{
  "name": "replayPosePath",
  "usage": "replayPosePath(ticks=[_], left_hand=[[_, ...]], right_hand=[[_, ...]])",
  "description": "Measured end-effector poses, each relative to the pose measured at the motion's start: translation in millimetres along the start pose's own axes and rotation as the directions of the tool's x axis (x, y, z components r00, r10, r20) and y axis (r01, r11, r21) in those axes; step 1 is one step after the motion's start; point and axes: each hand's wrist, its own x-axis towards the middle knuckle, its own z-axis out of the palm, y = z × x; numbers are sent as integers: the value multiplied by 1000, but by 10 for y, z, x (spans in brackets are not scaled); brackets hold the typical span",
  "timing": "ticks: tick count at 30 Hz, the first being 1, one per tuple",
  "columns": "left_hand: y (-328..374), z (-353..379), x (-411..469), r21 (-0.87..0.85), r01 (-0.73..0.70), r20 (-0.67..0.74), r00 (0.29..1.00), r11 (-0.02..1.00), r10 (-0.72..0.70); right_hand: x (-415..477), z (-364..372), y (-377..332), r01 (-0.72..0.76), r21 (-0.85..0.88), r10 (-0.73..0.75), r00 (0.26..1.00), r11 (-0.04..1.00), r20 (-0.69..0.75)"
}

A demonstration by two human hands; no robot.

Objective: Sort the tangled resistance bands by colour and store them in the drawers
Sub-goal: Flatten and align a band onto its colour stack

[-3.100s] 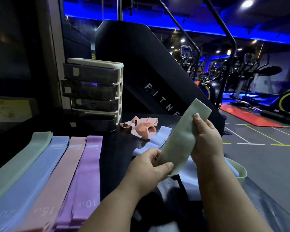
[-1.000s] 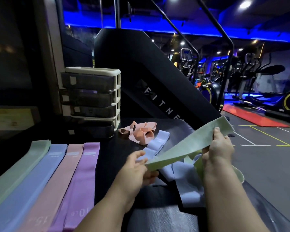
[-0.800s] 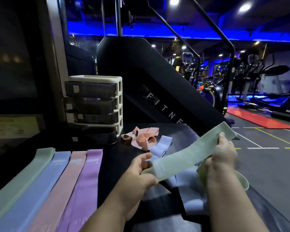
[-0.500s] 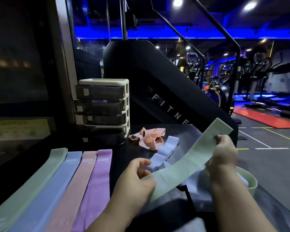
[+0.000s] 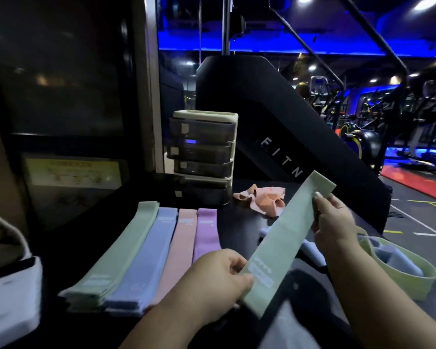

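Note:
I hold a flat green band [image 5: 285,236] stretched between both hands above the black table [image 5: 239,222]. My left hand [image 5: 217,280] pinches its near end; my right hand [image 5: 335,217] grips its far end. Four sorted stacks lie side by side at the left: green [image 5: 118,250], blue [image 5: 146,253], pink [image 5: 179,245], purple [image 5: 207,233]. A tangled peach band [image 5: 264,200] sits further back. Under my right arm lie pale blue bands [image 5: 388,258] and a yellow-green loop [image 5: 413,273]. The drawer unit [image 5: 204,157] stands at the back, drawers closed.
A black slanted machine housing [image 5: 287,127] rises behind the table. A white object [image 5: 10,298] sits at the lower left edge. Gym machines and a red mat [image 5: 418,182] fill the floor to the right.
The view swung left, bringing the sorted stacks fully into sight. I turned the green band from steep to a flatter diagonal and kept it taut in both hands throughout.

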Motion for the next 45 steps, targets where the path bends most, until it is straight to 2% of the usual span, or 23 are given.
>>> replayPosePath(ticks=[4,8,10,12,19,25,29,32,35,42,45], left_hand=[[-104,-243,-149,-14,-13,-22,1000,1000,13],[-257,-533,-261,-13,-22,-114,993,1000,20],[-340,-668,-318,-2,-11,-175,985,1000,11],[-447,-802,-362,-7,-4,-212,977,1000,3],[-746,-1222,-433,-62,58,-280,957,996,-73],[-938,-1496,-490,-131,100,-336,932,986,-139],[-1063,-1636,-551,-63,133,-418,896,989,-147],[-1096,-1693,-578,-39,154,-433,888,987,-156],[-1126,-1719,-569,-62,148,-445,881,987,-160],[-1181,-1784,-572,-102,139,-454,875,985,-170],[-1186,-1794,-575,-70,170,-470,864,983,-183]], right_hand=[[-69,414,68,-40,-47,40,999,998,4],[-192,941,199,-67,-122,67,998,990,-2],[-222,1192,286,-53,-268,52,999,962,-11],[-248,1428,364,-90,-354,102,995,931,16],[-133,2074,731,-242,-479,369,910,844,191],[-122,2428,881,-227,-537,420,868,812,267],[-132,2633,1038,-237,-577,459,844,782,276],[-152,2770,1142,-193,-655,462,846,731,265],[-175,2880,1231,-90,-725,449,835,683,319],[-143,2992,1438,40,-800,430,827,599,363],[-136,2997,1531,77,-797,431,808,599,402]])
